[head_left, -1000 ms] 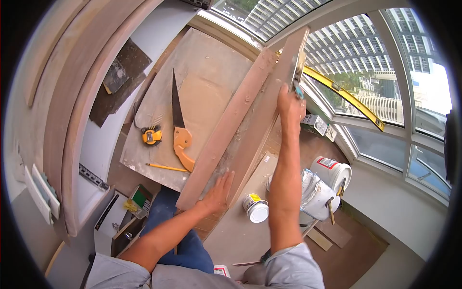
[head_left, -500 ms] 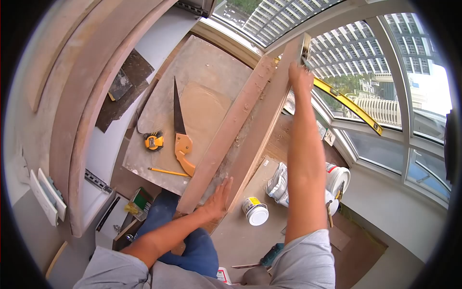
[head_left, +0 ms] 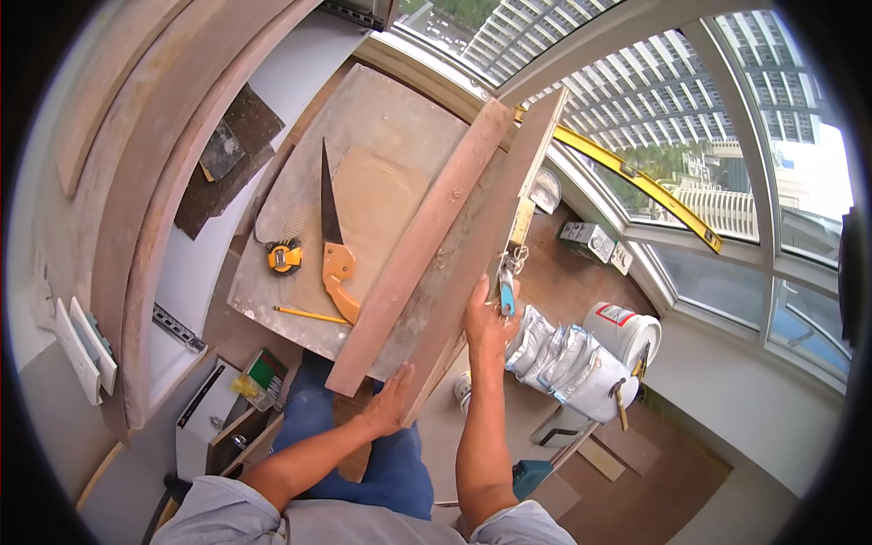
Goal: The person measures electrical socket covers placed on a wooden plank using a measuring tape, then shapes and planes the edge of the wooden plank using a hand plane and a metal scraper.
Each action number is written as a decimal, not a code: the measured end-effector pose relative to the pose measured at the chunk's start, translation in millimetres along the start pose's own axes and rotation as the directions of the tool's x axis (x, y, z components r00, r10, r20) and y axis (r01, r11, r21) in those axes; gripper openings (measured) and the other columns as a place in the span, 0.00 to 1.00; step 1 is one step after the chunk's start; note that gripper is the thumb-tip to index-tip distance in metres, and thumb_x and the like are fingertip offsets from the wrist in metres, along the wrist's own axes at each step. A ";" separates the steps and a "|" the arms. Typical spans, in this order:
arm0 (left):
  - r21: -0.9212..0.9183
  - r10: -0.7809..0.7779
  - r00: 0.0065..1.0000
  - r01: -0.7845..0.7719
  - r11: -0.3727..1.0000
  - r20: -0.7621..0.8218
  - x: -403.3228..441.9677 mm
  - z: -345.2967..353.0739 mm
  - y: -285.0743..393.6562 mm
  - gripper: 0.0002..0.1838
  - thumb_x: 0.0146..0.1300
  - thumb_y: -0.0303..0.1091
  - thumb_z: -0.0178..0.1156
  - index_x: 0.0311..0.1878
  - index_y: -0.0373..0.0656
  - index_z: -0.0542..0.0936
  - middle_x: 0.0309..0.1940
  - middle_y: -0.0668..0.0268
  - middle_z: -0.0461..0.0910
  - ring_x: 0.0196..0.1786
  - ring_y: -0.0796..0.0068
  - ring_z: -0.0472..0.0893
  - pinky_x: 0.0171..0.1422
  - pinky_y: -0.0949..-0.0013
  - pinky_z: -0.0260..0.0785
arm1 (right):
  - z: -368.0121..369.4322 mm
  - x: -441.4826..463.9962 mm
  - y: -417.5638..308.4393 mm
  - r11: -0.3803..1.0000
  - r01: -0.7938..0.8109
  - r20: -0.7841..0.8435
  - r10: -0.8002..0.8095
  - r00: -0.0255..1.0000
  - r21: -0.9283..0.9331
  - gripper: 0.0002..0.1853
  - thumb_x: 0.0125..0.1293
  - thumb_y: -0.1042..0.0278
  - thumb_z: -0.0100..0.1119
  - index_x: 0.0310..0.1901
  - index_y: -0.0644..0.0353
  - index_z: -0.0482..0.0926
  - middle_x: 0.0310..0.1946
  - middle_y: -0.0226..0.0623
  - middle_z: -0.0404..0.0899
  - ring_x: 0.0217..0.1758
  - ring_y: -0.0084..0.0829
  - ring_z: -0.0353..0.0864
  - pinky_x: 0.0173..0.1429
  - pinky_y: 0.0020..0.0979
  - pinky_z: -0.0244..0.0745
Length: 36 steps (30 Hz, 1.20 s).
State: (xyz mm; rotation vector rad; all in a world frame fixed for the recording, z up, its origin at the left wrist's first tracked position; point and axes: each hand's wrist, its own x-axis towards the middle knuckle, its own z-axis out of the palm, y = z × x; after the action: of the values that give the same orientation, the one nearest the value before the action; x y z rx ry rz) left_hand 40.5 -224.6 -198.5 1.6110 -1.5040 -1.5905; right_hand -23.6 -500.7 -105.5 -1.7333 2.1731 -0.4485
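Observation:
My left hand [head_left: 389,400] lies with fingers stretched flat against the near end of a long wooden plank [head_left: 481,236]. Along the plank's right side, my right hand [head_left: 489,318] is closed around a hand plane [head_left: 506,292] with a turquoise part and a pale block-like front; curled shavings hang by it. The fingers partly hide the tool. To the left, a second reddish plank [head_left: 422,245] lies parallel, sprinkled with shavings. Both planks rest on a dusty worktable [head_left: 391,100].
On the worktable lie a handsaw [head_left: 336,245], a tape measure [head_left: 284,257] and a yellow pencil [head_left: 312,314]. A yellow spirit level [head_left: 636,177] leans by the window. At right stand a white bucket [head_left: 627,331] and a hammer [head_left: 622,404] near bundled sacks [head_left: 563,359].
My right hand has drawn the hand plane back from the plank's far end toward me. My left hand has shifted slightly down and left, and the plank's far end sits lower in view.

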 end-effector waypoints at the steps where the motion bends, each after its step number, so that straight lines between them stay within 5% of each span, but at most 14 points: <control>1: -0.004 -0.003 1.000 0.003 1.000 -0.008 3.3 1.0 1.9 0.64 0.51 0.31 0.75 0.82 0.35 0.38 0.80 0.38 0.45 0.81 0.37 0.51 0.84 0.51 0.48 | -0.4 18.0 -6.9 0.998 0.070 -0.011 -0.070 0.997 0.004 0.18 0.68 0.54 0.62 0.48 0.61 0.79 0.33 0.59 0.84 0.39 0.62 0.85 0.47 0.54 0.80; 4: 0.007 -0.042 0.999 0.042 0.999 -0.023 -1.9 -4.9 8.7 0.65 0.49 0.31 0.76 0.83 0.40 0.39 0.82 0.43 0.43 0.82 0.41 0.52 0.82 0.51 0.57 | 39.3 131.1 -14.2 0.958 0.203 -0.053 -0.218 0.975 -0.200 0.20 0.71 0.50 0.53 0.47 0.59 0.82 0.36 0.62 0.84 0.41 0.61 0.85 0.47 0.53 0.82; 7: -0.002 -0.049 0.998 0.049 0.999 0.048 -0.7 -5.6 5.1 0.67 0.48 0.35 0.78 0.83 0.40 0.39 0.82 0.43 0.43 0.82 0.41 0.51 0.82 0.51 0.56 | 44.4 265.7 -76.8 0.952 0.175 0.091 -0.157 0.983 -0.250 0.27 0.69 0.45 0.49 0.49 0.63 0.84 0.44 0.61 0.85 0.50 0.61 0.85 0.58 0.53 0.80; 9: 0.035 0.000 1.000 0.000 0.999 0.004 -1.8 -1.7 1.0 0.68 0.47 0.36 0.79 0.83 0.41 0.38 0.82 0.42 0.43 0.81 0.41 0.52 0.82 0.52 0.56 | 76.9 370.3 -66.3 0.822 0.405 0.118 -0.392 0.912 -0.400 0.31 0.67 0.42 0.48 0.49 0.65 0.86 0.47 0.60 0.85 0.54 0.61 0.84 0.62 0.51 0.78; 10: 0.044 0.011 1.000 -0.010 0.999 -0.024 15.9 -7.7 -3.5 0.68 0.47 0.36 0.79 0.83 0.41 0.38 0.82 0.42 0.43 0.81 0.41 0.52 0.82 0.52 0.56 | 64.3 361.1 -94.2 0.955 0.164 -0.064 -0.185 0.981 -0.249 0.33 0.67 0.42 0.48 0.51 0.69 0.85 0.49 0.61 0.85 0.58 0.59 0.83 0.65 0.48 0.76; 12: 0.030 -0.035 0.999 0.035 0.999 0.000 -4.6 -0.6 6.1 0.68 0.47 0.36 0.79 0.83 0.40 0.39 0.81 0.41 0.44 0.81 0.40 0.53 0.82 0.52 0.55 | 52.4 338.9 -98.9 0.989 0.019 -0.065 -0.028 0.997 -0.146 0.32 0.66 0.44 0.49 0.50 0.68 0.86 0.49 0.62 0.85 0.60 0.58 0.82 0.67 0.47 0.76; 17: 0.041 0.025 1.000 -0.024 0.999 -0.017 -10.2 -4.9 9.7 0.67 0.47 0.32 0.79 0.82 0.37 0.40 0.80 0.38 0.48 0.80 0.40 0.54 0.83 0.53 0.52 | 72.0 309.9 -46.6 0.914 0.238 0.103 -0.216 0.971 -0.328 0.31 0.66 0.39 0.53 0.49 0.64 0.85 0.42 0.64 0.85 0.48 0.61 0.86 0.57 0.53 0.81; 19: 0.027 -0.012 1.000 0.013 1.000 -0.004 -35.1 6.5 -1.4 0.67 0.48 0.32 0.78 0.82 0.37 0.40 0.80 0.38 0.48 0.80 0.39 0.54 0.83 0.53 0.52 | 48.0 228.0 -44.8 0.971 0.124 -0.054 -0.137 0.989 -0.203 0.27 0.65 0.45 0.61 0.51 0.64 0.78 0.37 0.62 0.85 0.43 0.63 0.86 0.49 0.55 0.82; 20: 0.009 -0.072 0.997 0.072 0.997 0.039 -53.2 9.9 -2.5 0.67 0.48 0.32 0.78 0.82 0.37 0.40 0.80 0.37 0.47 0.81 0.39 0.54 0.83 0.53 0.52 | 35.0 181.6 -35.3 0.969 0.230 -0.118 -0.240 0.964 -0.096 0.24 0.65 0.47 0.62 0.50 0.62 0.79 0.33 0.61 0.85 0.41 0.63 0.86 0.46 0.55 0.82; 23: -0.004 -0.091 0.996 0.091 0.996 0.019 -55.7 15.8 -1.9 0.66 0.49 0.31 0.77 0.82 0.37 0.39 0.80 0.37 0.45 0.81 0.39 0.53 0.84 0.53 0.52 | 13.9 71.9 -12.3 0.992 0.103 -0.023 -0.102 0.995 0.073 0.21 0.67 0.51 0.63 0.52 0.58 0.80 0.32 0.62 0.84 0.39 0.65 0.85 0.44 0.54 0.82; 26: 0.013 -0.092 0.996 0.092 0.996 0.016 -56.2 15.8 -0.7 0.66 0.50 0.31 0.77 0.82 0.38 0.39 0.81 0.38 0.45 0.81 0.39 0.53 0.83 0.53 0.52 | 0.4 23.4 -6.6 1.000 -0.014 0.049 0.013 0.999 0.020 0.15 0.66 0.55 0.65 0.45 0.58 0.77 0.31 0.59 0.84 0.39 0.63 0.85 0.44 0.54 0.80; 30: 0.010 -0.066 0.998 0.066 0.998 -0.002 -56.7 21.3 -8.2 0.66 0.49 0.31 0.77 0.83 0.38 0.39 0.81 0.39 0.45 0.81 0.40 0.54 0.83 0.54 0.52 | 18.6 98.7 -18.5 0.997 0.029 -0.004 -0.029 1.000 -0.078 0.23 0.69 0.47 0.58 0.54 0.60 0.76 0.37 0.68 0.83 0.44 0.67 0.84 0.50 0.57 0.80; 33: -0.009 -0.028 0.999 0.028 1.000 -0.035 -56.6 25.9 -14.8 0.66 0.48 0.30 0.77 0.83 0.39 0.39 0.81 0.39 0.46 0.80 0.39 0.54 0.83 0.53 0.52 | 39.7 245.0 -53.0 0.969 0.043 0.078 -0.024 0.997 -0.243 0.29 0.68 0.43 0.49 0.50 0.64 0.84 0.44 0.65 0.84 0.52 0.63 0.84 0.59 0.54 0.79; 36: -0.014 -0.026 0.999 0.025 1.000 -0.025 -56.7 19.3 -10.3 0.66 0.48 0.30 0.77 0.83 0.40 0.39 0.81 0.39 0.46 0.80 0.38 0.55 0.82 0.53 0.52 | 54.0 319.9 -78.9 0.978 0.057 -0.044 -0.067 0.997 -0.199 0.32 0.67 0.43 0.48 0.49 0.68 0.85 0.49 0.65 0.84 0.55 0.62 0.84 0.61 0.53 0.78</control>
State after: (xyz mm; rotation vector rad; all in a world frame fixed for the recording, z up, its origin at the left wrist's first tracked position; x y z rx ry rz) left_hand 41.0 -164.8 -187.7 1.6432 -1.4618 -1.5846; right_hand 2.1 -832.0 -137.5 -1.9167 2.2718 -0.3030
